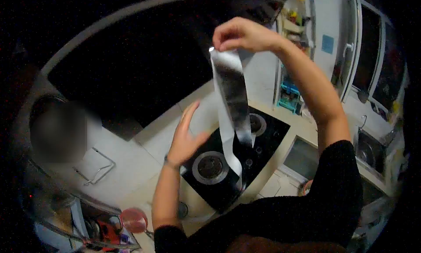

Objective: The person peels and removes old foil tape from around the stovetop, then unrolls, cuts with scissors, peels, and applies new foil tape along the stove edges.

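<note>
My right hand (245, 35) is raised high, its fingers pinched on the top end of a long strip of foil tape (237, 93). One length of the strip is shiny silver; a white length hangs beside it, perhaps the backing. Both dangle over the black gas hob (274, 126), and the white length curls near the hob's front edge. My left hand (186, 143) hovers above the hob's left part, fingers stretched and thumb apart, holding nothing. Below and to its right is the left burner (210, 167); the strip partly covers the right burner (257, 124).
A dark range hood (131, 69) spans the space above. On the left wall is a metal rack (103, 167), with a pink pan (134, 220) below. To the right are a teal rack (288, 95), a sink (368, 150) and a window (368, 47).
</note>
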`<move>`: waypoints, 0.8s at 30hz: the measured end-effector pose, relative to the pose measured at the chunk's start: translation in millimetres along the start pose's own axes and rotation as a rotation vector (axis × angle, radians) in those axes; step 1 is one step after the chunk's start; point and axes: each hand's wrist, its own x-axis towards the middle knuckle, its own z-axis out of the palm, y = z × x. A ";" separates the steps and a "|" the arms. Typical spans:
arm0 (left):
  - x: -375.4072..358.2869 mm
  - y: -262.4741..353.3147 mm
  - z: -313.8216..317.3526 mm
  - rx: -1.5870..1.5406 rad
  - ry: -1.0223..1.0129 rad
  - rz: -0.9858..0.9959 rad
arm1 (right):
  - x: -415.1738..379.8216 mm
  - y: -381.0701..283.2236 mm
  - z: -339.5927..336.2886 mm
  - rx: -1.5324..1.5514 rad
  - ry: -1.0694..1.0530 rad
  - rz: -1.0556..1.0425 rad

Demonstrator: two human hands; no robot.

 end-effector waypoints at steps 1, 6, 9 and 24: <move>31.5 -3.0 4.1 -0.281 -0.072 -0.012 | 2.6 -10.3 4.3 0.035 -0.025 0.007; 93.6 12.8 42.7 -1.080 -0.379 0.049 | 8.1 -12.8 30.1 0.202 0.047 -0.034; 91.6 14.4 55.6 -1.230 -0.361 -0.007 | 5.0 -8.3 37.7 0.246 0.229 -0.007; 81.0 -11.6 39.8 -1.488 -0.071 0.079 | -64.2 38.6 179.2 0.815 0.234 0.288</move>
